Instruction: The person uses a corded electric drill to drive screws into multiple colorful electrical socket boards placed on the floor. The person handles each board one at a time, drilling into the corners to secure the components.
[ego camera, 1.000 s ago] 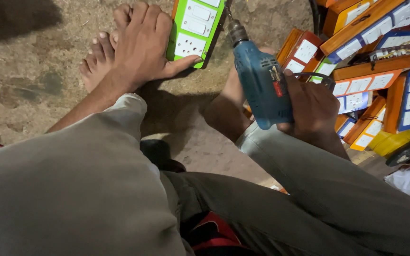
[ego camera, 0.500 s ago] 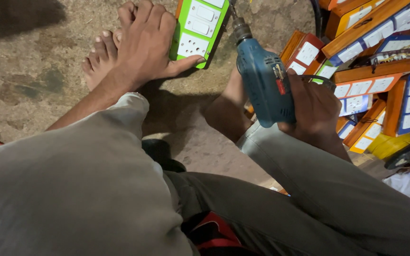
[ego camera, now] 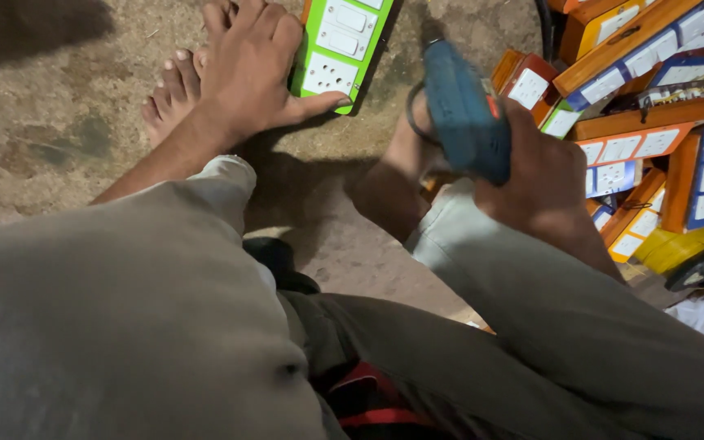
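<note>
Switch board pinned to the floor, drill held ready.
Left hand (ego camera: pixel 246 77) presses flat beside the green switch board (ego camera: pixel 340 45), thumb steadying its edge; right hand (ego camera: pixel 543 175) grips the blue drill (ego camera: pixel 462 110).

The light is warm and fairly dim, falling from above and somewhat from the right, so the floor (ego camera: pixel 67 106) shows a yellow-brown cast. A dark shadow fills the top left corner, and another pools under the left hand (ego camera: pixel 246 73) and between the knees. The green board (ego camera: pixel 340 45) is the brightest patch, its white faces close to glare. The drill (ego camera: pixel 462 114) is slightly smeared by motion blur, as is the right hand (ego camera: pixel 543 175). The trousers (ego camera: pixel 124 326) near the lens are soft and out of focus. The boxes (ego camera: pixel 645 122) at right are lit evenly but bend a little toward the frame edge.
</note>
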